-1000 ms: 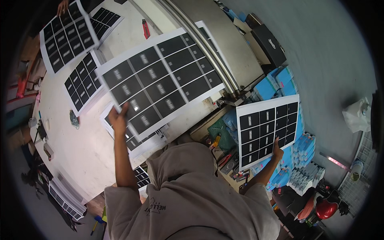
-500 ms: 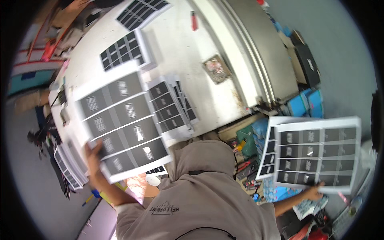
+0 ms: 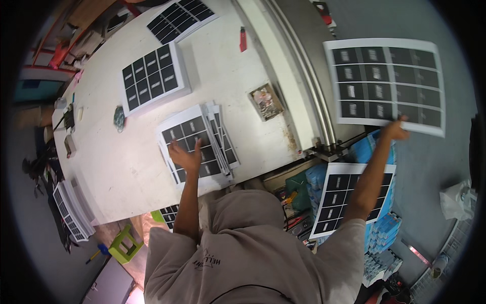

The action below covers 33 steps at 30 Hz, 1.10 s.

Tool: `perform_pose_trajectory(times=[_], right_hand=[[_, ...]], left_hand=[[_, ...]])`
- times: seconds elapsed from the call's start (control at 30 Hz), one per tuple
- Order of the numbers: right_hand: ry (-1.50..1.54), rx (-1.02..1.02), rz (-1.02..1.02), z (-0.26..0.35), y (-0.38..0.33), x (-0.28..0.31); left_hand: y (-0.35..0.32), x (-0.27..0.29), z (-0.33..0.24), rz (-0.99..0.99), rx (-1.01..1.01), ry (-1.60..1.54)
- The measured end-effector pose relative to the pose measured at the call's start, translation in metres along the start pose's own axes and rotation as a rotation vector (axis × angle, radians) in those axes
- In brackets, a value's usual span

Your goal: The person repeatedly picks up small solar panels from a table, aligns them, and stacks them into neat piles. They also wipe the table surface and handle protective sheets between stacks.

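My right hand [image 3: 396, 130] grips the lower edge of a white sheet [image 3: 387, 81] printed with dark rectangles, held out at the far right. On the white table [image 3: 131, 167], my left hand [image 3: 188, 155] lies over a loose pile of similar printed sheets [image 3: 177, 124], its fingers spread. Narrower printed strips [image 3: 221, 134] fan out along that pile's right side. Below my right forearm, another printed sheet [image 3: 334, 200] rests on blue-wrapped packs, partly hidden by the arm.
Beyond the pile stand a thick printed stack [image 3: 152, 78] and another [image 3: 179, 19]. A red cutter [image 3: 243, 39] and a small box of scraps [image 3: 266, 101] lie near a long metal rail [image 3: 304, 66]. A green stool [image 3: 125, 244] stands below the table's near left edge.
My left hand has let go of the sheet it held up at the left and moved right onto the pile. My right hand has swung its sheet up and away from me.
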State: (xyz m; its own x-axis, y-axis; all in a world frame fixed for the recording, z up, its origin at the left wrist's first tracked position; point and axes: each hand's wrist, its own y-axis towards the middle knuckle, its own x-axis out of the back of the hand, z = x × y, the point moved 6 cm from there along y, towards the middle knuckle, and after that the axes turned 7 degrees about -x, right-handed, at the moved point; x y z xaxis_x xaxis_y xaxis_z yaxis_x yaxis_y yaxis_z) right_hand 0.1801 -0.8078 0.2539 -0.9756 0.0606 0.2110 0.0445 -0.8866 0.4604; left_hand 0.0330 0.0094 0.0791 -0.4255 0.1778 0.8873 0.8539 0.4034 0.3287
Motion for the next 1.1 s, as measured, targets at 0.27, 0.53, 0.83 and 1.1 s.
perform_pose_trajectory(times=[0.27,0.53,0.83,1.1], right_hand=[[-0.488,-0.033,0.899,-0.062,-0.1,0.01],[-1.62,-0.364,0.52,-0.079,-0.036,0.39],[-1.304,-0.726,0.446,-0.135,-0.064,0.456],[-1.364,-0.332,-0.111,-0.134,-0.049,0.514]], left_hand=[[0.047,-0.097,-0.252,0.601,0.022,-1.026],[0.048,-0.095,-0.217,0.788,0.49,-1.274],[0.087,0.056,-0.07,0.53,0.288,-0.932],[0.135,0.355,0.014,0.187,0.445,-0.856]])
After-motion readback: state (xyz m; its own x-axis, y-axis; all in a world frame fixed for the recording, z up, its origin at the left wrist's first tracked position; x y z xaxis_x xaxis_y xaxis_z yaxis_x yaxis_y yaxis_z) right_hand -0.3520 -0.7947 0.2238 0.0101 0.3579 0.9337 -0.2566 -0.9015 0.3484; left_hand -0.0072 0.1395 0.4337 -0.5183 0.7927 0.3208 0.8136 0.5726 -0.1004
